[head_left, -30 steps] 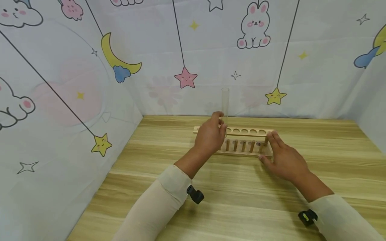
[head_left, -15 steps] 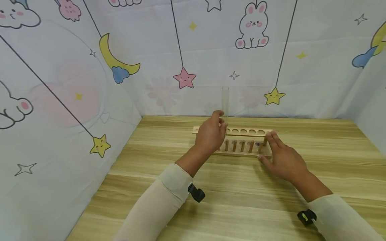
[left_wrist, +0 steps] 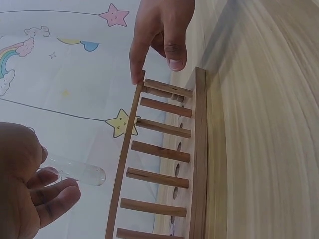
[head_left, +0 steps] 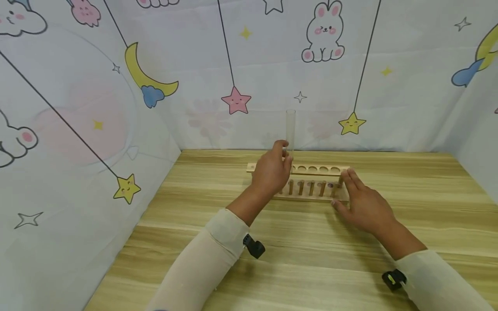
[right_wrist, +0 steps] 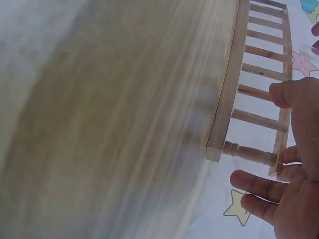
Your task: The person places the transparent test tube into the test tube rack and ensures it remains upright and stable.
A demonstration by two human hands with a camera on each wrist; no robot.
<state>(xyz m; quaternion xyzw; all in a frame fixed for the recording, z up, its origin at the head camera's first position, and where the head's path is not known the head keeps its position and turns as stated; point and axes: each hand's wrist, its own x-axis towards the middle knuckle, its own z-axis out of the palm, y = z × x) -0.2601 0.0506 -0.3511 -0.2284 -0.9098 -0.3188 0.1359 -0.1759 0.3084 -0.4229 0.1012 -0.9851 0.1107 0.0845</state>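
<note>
Pinched between the thumb and fingers of my left hand [head_left: 271,172] is a clear glass test tube [head_left: 290,129], held upright over the rack. The left wrist view shows the rounded bottom of the tube [left_wrist: 92,175] apart from the rack's upper bar. The wooden test tube rack [head_left: 323,169] stands on the table, with a row of holes in its top bar and upright pegs below. At the rack's right end, my right hand [head_left: 369,209] touches the top bar with extended fingertips. Its thumb [left_wrist: 175,55] hangs off the near side in the left wrist view.
The rack stands on a wood-grain table [head_left: 295,246]. White cloth [head_left: 194,56] printed with cartoon stars, moons and rabbits hangs behind the table and along its sides. Dark wrist cameras sit at both cuffs, one being the left camera [head_left: 254,247].
My left hand has lifted slightly, and the test tube has risen a little with it. My right hand stays at the rack's end. The head view has shifted slightly.
</note>
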